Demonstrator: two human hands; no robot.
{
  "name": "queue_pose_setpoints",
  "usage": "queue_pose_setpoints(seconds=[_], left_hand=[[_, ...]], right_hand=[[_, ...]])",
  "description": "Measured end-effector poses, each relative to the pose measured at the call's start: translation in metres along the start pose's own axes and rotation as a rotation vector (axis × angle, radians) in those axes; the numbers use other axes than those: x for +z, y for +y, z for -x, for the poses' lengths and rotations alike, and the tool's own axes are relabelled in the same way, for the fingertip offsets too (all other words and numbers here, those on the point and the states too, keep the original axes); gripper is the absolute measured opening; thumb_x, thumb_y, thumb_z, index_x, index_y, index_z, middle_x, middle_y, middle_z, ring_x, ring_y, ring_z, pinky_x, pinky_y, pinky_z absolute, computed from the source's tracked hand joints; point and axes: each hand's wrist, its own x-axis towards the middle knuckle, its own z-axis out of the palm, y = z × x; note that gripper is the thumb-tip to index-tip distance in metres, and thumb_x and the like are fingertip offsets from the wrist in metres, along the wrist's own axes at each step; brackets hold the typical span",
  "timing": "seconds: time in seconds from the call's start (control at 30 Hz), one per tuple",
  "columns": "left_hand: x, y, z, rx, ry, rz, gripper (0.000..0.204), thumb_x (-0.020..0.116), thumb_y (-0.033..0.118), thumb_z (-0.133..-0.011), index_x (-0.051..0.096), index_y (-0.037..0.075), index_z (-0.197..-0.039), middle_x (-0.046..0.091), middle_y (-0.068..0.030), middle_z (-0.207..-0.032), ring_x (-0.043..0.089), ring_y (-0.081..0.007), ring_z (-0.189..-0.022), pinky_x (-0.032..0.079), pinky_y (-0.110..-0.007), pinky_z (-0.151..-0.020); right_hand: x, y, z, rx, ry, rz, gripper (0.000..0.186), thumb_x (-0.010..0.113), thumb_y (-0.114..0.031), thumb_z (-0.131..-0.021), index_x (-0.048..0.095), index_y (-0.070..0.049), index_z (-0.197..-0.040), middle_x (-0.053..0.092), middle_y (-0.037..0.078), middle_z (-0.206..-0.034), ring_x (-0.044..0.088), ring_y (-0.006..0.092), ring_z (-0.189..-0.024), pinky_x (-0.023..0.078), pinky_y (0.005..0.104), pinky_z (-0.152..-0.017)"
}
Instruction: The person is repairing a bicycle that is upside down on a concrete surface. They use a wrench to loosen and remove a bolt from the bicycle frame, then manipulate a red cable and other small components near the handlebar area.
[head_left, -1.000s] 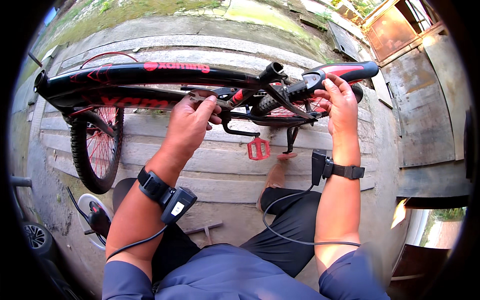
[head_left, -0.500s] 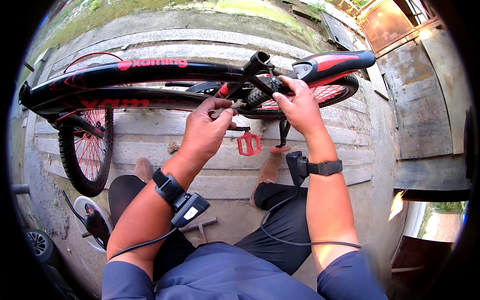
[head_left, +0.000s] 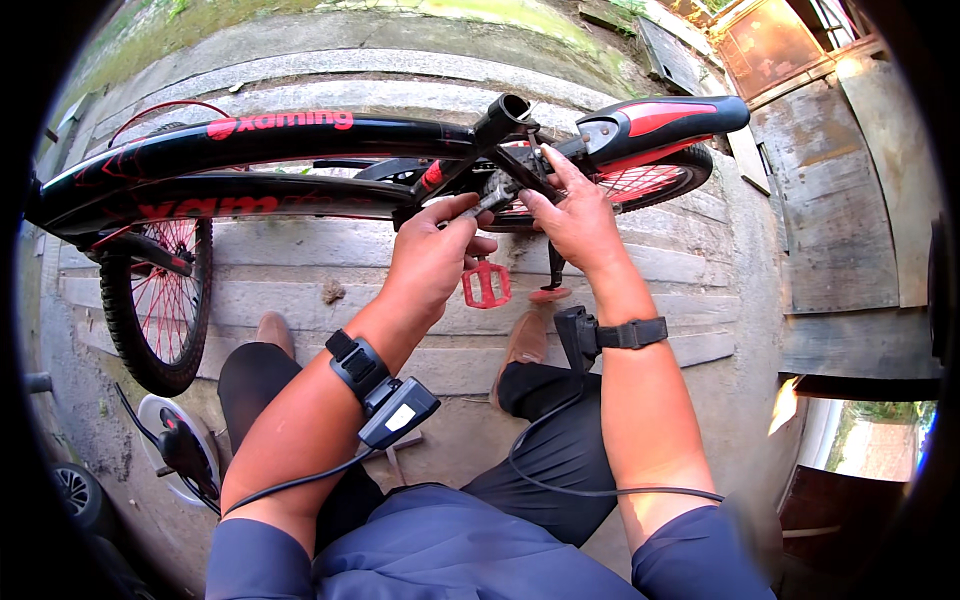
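Observation:
A black and red bicycle frame [head_left: 290, 140] lies across in front of me, its seat tube [head_left: 508, 112] open at the top with no saddle in it. My left hand [head_left: 437, 240] grips a silver metal wrench [head_left: 487, 200], whose far end reaches in beside the rear stays. My right hand [head_left: 577, 215] holds the rear frame tube [head_left: 528, 176] near the front of the mudguard [head_left: 660, 125], thumb on the near side and forefinger beyond it. The exact bolt or fitting at the wrench's end is too small to tell. A red pedal [head_left: 487, 285] hangs below my left hand.
The front wheel [head_left: 160, 300] is turned at the left, the rear wheel [head_left: 680, 180] at the right. A kickstand [head_left: 555, 265] stands near my shoe. A saddle [head_left: 185, 445] rests at a white bucket [head_left: 160, 410]. Metal panels [head_left: 830, 200] stand on the right.
The bicycle has shifted slightly left in the view. Both hands have moved slightly left with it, and the wrench in my left hand now points further into the stays.

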Motion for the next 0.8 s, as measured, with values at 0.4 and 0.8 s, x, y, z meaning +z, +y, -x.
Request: queue_pose_setpoints(seconds=[0.4,0.8], left_hand=[[0.021,-0.013,-0.014,-0.013,-0.134,0.223,0.044,0.047,0.020,-0.106,0.043,0.009,-0.148,0.069,-0.0068,-0.119,0.068,-0.0122,-0.093,0.050,-0.024,-0.070],[0.029,-0.029,-0.014,0.058,-0.131,0.214,0.045,0.043,0.020,-0.108,0.039,0.009,-0.151,0.066,-0.0066,-0.127,0.068,-0.0118,-0.095,0.051,-0.023,-0.071]], right_hand=[[0.000,0.002,0.003,-0.046,-0.018,0.068,0.070,0.071,-0.025,-0.084,0.046,-0.008,-0.147,0.065,0.023,-0.121,0.067,0.0373,-0.103,0.053,0.0433,-0.090],[-0.001,0.012,0.001,-0.071,-0.035,0.023,0.067,0.067,-0.018,-0.085,0.046,-0.014,-0.148,0.065,0.024,-0.120,0.065,0.0393,-0.108,0.053,0.0431,-0.093]])
